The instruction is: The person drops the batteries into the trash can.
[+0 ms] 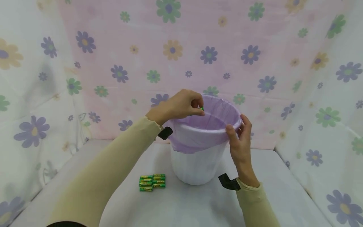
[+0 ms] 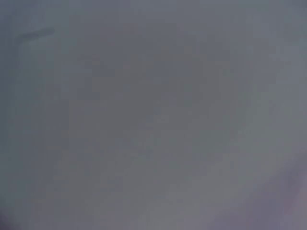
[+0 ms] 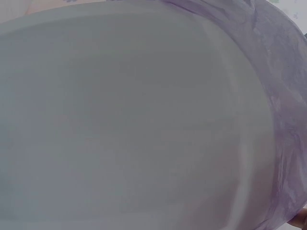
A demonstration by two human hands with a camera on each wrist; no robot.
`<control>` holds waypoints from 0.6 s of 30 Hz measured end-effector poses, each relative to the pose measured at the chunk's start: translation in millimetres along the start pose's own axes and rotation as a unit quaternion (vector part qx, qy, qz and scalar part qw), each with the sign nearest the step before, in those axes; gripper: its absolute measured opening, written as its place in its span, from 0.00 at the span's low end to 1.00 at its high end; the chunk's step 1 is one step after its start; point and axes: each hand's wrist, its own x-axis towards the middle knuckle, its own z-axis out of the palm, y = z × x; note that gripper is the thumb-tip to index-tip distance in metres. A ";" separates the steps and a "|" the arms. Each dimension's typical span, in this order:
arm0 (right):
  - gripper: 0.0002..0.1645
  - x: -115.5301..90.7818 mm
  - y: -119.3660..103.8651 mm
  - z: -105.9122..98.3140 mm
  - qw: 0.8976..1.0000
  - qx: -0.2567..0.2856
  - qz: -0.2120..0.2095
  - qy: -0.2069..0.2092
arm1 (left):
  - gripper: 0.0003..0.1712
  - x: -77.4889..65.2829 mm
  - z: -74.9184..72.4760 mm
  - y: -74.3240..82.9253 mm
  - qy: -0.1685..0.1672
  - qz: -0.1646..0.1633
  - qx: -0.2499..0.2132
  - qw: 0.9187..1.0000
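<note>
A white trash bin (image 1: pixel 195 167) stands upright on the table, its rim covered by a purple trash bag (image 1: pixel 195 141) folded over the outside. Above the bin's mouth, on the left side, my left hand (image 1: pixel 182 105) pinches a small green battery (image 1: pixel 202 108), mostly hidden by the fingers. My right hand (image 1: pixel 240 142) grips the bagged rim on the right, thumb and fingers on either side of it. Bin wall (image 3: pixel 144 115) and purple bag (image 3: pixel 288 96) fill the right wrist view. The left wrist view is a grey blur.
Several green and gold batteries (image 1: pixel 146 184) lie in two columns on the white-covered table (image 1: pixel 175 208), left of the bin's base. Flowered cloth (image 1: pixel 141 47) hangs behind the table and along both sides.
</note>
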 end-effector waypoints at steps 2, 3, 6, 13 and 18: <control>0.38 0.2 -0.2 -0.3 1.000 -0.001 0.000 0.000 | 0.10 5.6 3.7 -2.1 -0.001 -0.001 0.000 1.000; 0.38 0.2 -0.3 -0.3 1.000 -0.003 0.002 -0.001 | 0.10 8.4 5.6 -3.4 -0.002 -0.002 0.002 1.000; 0.38 0.9 -1.0 -0.3 1.000 0.002 0.000 -0.001 | 0.11 15.2 10.7 -6.8 -0.008 -0.005 0.010 1.000; 0.38 0.7 -1.4 -0.4 1.000 0.004 0.003 -0.001 | 0.11 19.0 20.8 -12.3 -0.022 -0.020 0.039 0.999; 0.38 0.7 0.1 -1.4 1.000 0.006 0.003 -0.004 | 0.12 18.1 23.8 -13.5 -0.018 -0.012 0.046 0.999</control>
